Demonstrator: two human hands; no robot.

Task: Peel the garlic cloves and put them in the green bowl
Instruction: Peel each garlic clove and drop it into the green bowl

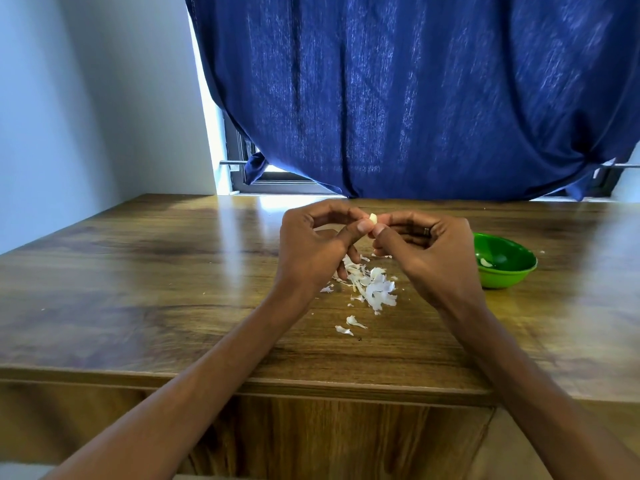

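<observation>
A small pale garlic clove (pixel 373 218) is held above the wooden table (pixel 138 289) between both hands. My left hand (pixel 313 251) pinches it with thumb and forefinger from the left. My right hand (pixel 426 252) pinches it from the right, and a ring shows on one finger. Below the hands lies a heap of white garlic skins (pixel 372 287). The green bowl (pixel 509 271) stands on the table just right of my right hand, with a peeled clove (pixel 486 262) lying inside it.
A few stray skin flakes (pixel 349 325) lie nearer the table's front edge. A blue curtain (pixel 415 98) hangs over the window behind the table. A white wall (pixel 86 98) runs along the left side.
</observation>
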